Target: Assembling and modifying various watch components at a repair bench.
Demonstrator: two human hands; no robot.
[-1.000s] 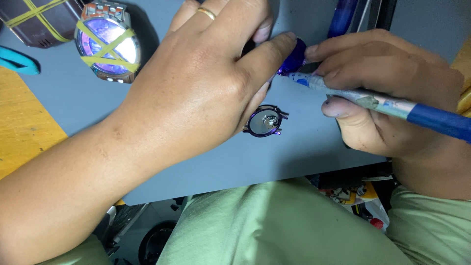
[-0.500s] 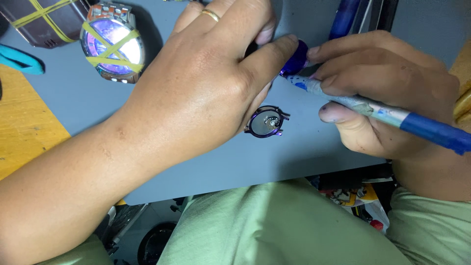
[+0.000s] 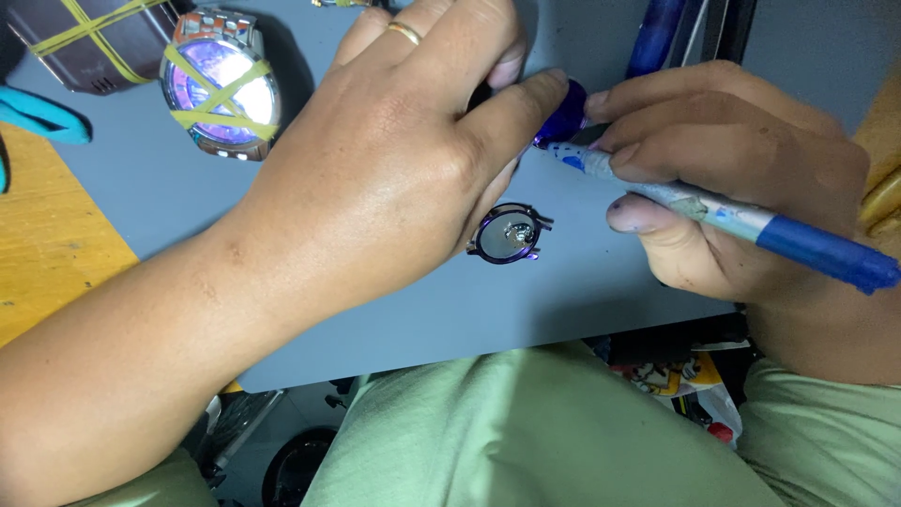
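Note:
My left hand (image 3: 394, 160), a gold ring on one finger, pinches a small dark blue round part (image 3: 563, 117) between thumb and fingers over the grey mat (image 3: 375, 310). My right hand (image 3: 732, 178) grips a blue-and-white pen-like tool (image 3: 741, 221), its tip meeting that blue part. Just below my left thumb, a small round purple-rimmed watch case (image 3: 507, 235) lies on the mat, untouched by either hand.
A metal wristwatch (image 3: 221, 89) bound with yellow rubber bands lies at the mat's far left, beside a dark banded object (image 3: 89, 38). A teal tool handle (image 3: 38, 113) rests on the wooden bench (image 3: 52, 235). Dark blue tools (image 3: 657, 33) stand behind my right hand.
Both hands hold almost the same pose; the view has shifted slightly and the tool tip stays against the blue part.

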